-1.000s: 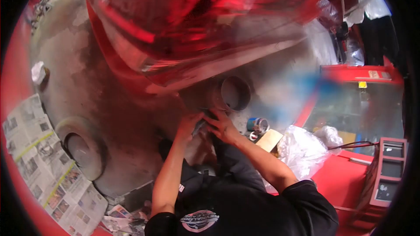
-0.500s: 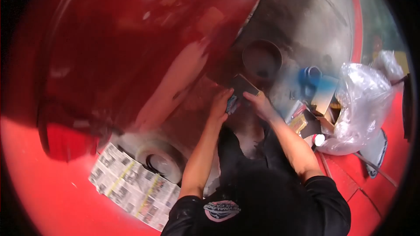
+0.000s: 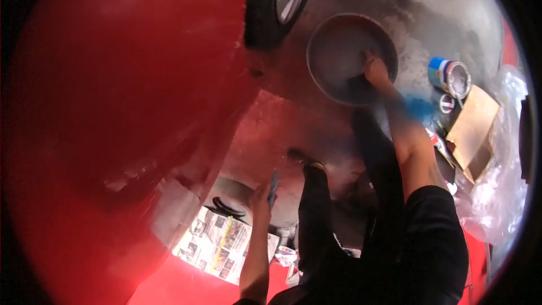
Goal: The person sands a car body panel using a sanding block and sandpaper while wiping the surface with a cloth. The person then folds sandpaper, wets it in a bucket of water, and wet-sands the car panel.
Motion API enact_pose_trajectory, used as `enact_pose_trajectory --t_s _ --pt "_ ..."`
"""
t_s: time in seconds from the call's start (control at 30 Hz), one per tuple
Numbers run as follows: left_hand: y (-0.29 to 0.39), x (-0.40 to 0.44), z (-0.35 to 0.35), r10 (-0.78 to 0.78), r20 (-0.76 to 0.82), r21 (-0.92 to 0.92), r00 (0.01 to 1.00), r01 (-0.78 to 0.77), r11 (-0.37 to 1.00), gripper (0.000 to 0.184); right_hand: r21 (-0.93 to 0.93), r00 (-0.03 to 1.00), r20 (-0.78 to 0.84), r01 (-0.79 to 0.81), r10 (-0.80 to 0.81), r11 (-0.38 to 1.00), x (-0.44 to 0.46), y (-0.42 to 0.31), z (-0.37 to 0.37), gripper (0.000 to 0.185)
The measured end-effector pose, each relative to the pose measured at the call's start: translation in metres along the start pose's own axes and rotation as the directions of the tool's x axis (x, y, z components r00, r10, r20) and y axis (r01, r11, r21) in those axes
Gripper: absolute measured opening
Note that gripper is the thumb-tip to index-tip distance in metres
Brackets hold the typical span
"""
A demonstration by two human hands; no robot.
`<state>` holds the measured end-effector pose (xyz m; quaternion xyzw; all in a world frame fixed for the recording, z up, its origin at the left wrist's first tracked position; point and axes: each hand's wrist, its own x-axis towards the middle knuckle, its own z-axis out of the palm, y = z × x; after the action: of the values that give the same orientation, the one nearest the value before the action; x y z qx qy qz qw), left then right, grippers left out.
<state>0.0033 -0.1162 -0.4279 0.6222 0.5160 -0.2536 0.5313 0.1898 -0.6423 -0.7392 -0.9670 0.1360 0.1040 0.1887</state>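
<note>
My right hand [image 3: 376, 71] reaches over a round dark basin [image 3: 312, 73], its fingers closed on a dark sheet that looks like sandpaper [image 3: 358, 86]. Whether the sheet touches liquid in the basin is hard to see. Lower down, beside the red car body [image 3: 169, 73], my left hand [image 3: 260, 201] grips a thin, flat blue-grey piece [image 3: 274, 185] between thumb and fingers. Its exact kind is unclear. A pale patch [image 3: 176, 209] marks the car's panel to the left of that hand.
A car wheel [image 3: 288, 0] stands beyond the basin. To the right lie a blue-labelled can [image 3: 446, 76], a cardboard piece [image 3: 473, 127] and clear plastic sheeting [image 3: 499, 192]. Newspaper [image 3: 217, 245] covers the floor at lower left, near a pale round container [image 3: 231, 189].
My hands have parted. The right one has carried the dark sheet forward to the basin; the left has dropped back with the blue-grey piece. My view has shifted, bringing the wheel into sight.
</note>
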Motion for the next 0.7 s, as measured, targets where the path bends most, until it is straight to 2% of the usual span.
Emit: enact_pose_trajectory --t_s 0.03,0.07,0.13,0.17,0.2,0.23,0.27,0.3,0.33,0.37,0.4,0.43,0.47,0.5,0.53,0.57,0.6,0.67,0.7 --pt "-0.011 -0.003 -0.014 -0.017 -0.024 0.013 1.000 0.018 1.000 0.033 -0.128 0.983 -0.165 0.060 -0.081 0.990 0.000 0.009 0.027 0.067" --pt "-0.017 -0.008 -0.024 -0.011 -0.054 0.078 0.998 0.015 0.997 0.031 -0.112 0.987 -0.140 0.060 -0.076 0.992 0.000 0.017 0.051 0.067" --pt "-0.028 -0.017 -0.044 -0.008 -0.100 0.149 0.995 0.023 0.989 0.029 -0.401 0.974 -0.184 0.051 -0.135 0.915 0.003 0.023 0.087 0.070" --pt "-0.032 -0.024 -0.054 -0.008 -0.112 0.194 0.994 0.029 0.981 0.028 -0.386 0.976 -0.172 0.054 -0.130 0.921 0.006 0.023 0.097 0.070" --pt "-0.033 -0.034 -0.064 -0.009 -0.119 0.240 0.993 0.037 0.970 0.027 -0.262 0.998 0.070 0.022 -0.004 0.965 0.006 0.022 0.096 0.068" --pt "-0.025 -0.051 -0.066 -0.012 -0.122 0.252 0.992 0.043 0.967 0.027 -0.151 0.944 0.314 -0.049 0.095 0.987 0.002 0.030 0.099 0.067" --pt "-0.015 -0.066 -0.064 -0.036 -0.117 0.257 0.992 0.065 0.964 0.028 -0.149 0.946 0.307 -0.062 0.106 0.987 -0.004 0.031 0.100 0.067" --pt "-0.001 -0.075 -0.061 -0.044 -0.105 0.258 0.994 0.070 0.964 0.030 0.082 0.994 0.101 0.031 -0.040 0.996 -0.009 0.040 0.114 0.063" --pt "0.007 -0.088 -0.068 -0.060 -0.077 0.227 0.995 0.076 0.971 0.027 0.276 0.979 -0.145 0.179 -0.143 0.944 -0.002 0.019 0.073 0.059" --pt "0.016 -0.102 -0.073 -0.056 -0.055 0.270 0.997 0.069 0.960 0.028 0.674 0.973 0.190 -0.226 0.131 0.703 -0.010 -0.005 0.026 0.054" --pt "0.015 -0.110 -0.089 0.054 0.003 0.349 0.999 -0.051 0.936 0.027 0.779 0.785 0.489 -0.589 0.380 0.214 -0.014 -0.059 -0.062 0.049" --pt "0.016 -0.115 -0.105 0.162 0.063 0.416 0.985 -0.174 0.893 0.027 0.824 0.773 0.511 -0.566 0.374 0.043 -0.031 -0.091 -0.117 0.047" --pt "0.038 -0.131 -0.104 0.198 0.079 0.408 0.977 -0.212 0.888 0.027 0.841 0.769 0.534 -0.526 0.351 -0.129 -0.047 -0.116 -0.159 0.045" --pt "0.073 -0.158 -0.092 0.325 0.158 0.529 0.932 -0.358 0.769 0.027 0.858 0.790 0.509 -0.496 0.341 -0.132 -0.062 -0.130 -0.188 0.045" --pt "0.105 -0.189 -0.086 0.430 0.233 0.630 0.872 -0.473 0.616 0.026 0.835 0.813 0.532 -0.459 0.236 -0.303 -0.079 -0.146 -0.212 0.045" --pt "0.134 -0.215 -0.084 0.427 0.225 0.609 0.876 -0.469 0.640 0.025 0.768 0.832 0.543 -0.439 0.111 -0.467 -0.099 -0.174 -0.229 0.045" --pt "0.159 -0.237 -0.088 0.425 0.214 0.586 0.880 -0.464 0.665 0.025 0.764 0.844 0.531 -0.441 0.071 -0.472 -0.125 -0.207 -0.249 0.045" --pt "0.191 -0.261 -0.113 0.582 0.275 0.610 0.765 -0.607 0.509 0.026 0.759 0.881 0.472 -0.387 0.035 -0.524 -0.163 -0.268 -0.297 0.047" --pt "0.206 -0.284 -0.135 0.599 0.270 0.614 0.754 -0.614 0.496 0.026 0.757 0.888 0.459 -0.378 0.022 -0.533 -0.193 -0.307 -0.307 0.047"
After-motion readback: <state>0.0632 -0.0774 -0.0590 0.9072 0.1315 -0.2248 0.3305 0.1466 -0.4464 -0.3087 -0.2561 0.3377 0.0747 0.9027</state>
